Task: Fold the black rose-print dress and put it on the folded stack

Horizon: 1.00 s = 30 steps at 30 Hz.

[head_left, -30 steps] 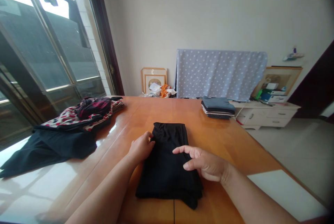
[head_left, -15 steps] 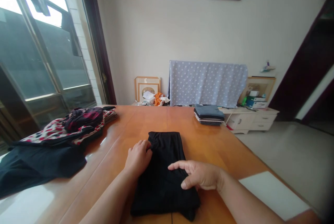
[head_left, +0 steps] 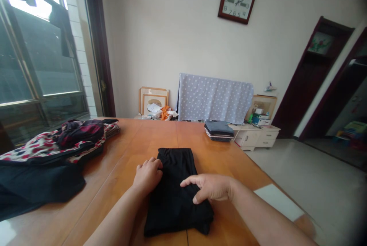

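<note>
A folded black garment [head_left: 174,196] lies lengthwise on the wooden table in front of me, with a few wrinkles and a loose corner at its lower right. My left hand [head_left: 148,175] is at its left edge, fingers curled over the cloth and their tips hidden. Over the right side of the garment is my right hand [head_left: 208,188], thumb and index finger apart and the other fingers bent under; nothing shows between them.
Unfolded clothes [head_left: 65,142], dark and patterned, are heaped at the table's left. A stack of folded clothes [head_left: 219,130] sits at the far right edge of the table [head_left: 137,135]. Beyond stand a polka-dot cloth cover [head_left: 215,98] and a white cabinet [head_left: 258,139].
My view has tilted up and turned right, bringing the whole clock and the doorways into sight. Both hands keep nearly the same places on the black garment.
</note>
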{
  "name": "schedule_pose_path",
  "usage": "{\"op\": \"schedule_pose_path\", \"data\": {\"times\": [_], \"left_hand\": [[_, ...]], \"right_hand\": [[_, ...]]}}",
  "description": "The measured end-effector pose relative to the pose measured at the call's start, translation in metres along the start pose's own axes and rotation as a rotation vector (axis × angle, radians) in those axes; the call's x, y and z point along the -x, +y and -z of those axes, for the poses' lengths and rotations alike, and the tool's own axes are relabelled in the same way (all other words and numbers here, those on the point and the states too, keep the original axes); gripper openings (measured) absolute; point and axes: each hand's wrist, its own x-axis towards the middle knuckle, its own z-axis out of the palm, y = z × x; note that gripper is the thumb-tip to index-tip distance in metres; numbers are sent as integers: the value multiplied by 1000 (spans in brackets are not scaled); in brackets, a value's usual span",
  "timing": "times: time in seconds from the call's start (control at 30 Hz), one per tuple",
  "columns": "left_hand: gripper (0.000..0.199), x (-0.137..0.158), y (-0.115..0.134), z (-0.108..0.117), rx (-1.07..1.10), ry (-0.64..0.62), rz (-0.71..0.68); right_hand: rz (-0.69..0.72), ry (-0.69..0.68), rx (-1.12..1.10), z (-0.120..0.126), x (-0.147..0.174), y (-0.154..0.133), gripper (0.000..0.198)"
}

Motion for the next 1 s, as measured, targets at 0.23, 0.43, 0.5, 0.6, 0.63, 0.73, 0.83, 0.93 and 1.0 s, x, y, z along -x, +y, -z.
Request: {"op": "schedule_pose_path", "data": {"times": [0.23,0.43,0.5,0.6,0.63,0.73,0.83,0.93,1.0], "left_hand": [[23,0,-13,0,95,-10,11],[20,-2,-22,4,164,8,101],[16,-4,-25,4,194,19,160],[13,-7,-32,1,253,38,228],[12,-9,-34,-1,277,42,243],[11,-13,-39,-6,363,64,276],[12,-16,-42,-10,416,82,299],[12,-16,-41,-9,414,67,315],[11,-15,-40,-7,404,61,298]], "right_hand": [[-82,21,-390,-12,8,21,75],[-156,-8,-441,-15,36,40,77],[-171,-8,-404,-8,45,39,76],[-199,10,-276,8,53,32,73],[-211,27,-219,14,53,29,70],[-182,174,-31,28,43,21,50],[-35,452,84,33,16,14,35],[72,643,103,32,-22,9,32],[118,726,133,34,-48,7,33]]}}
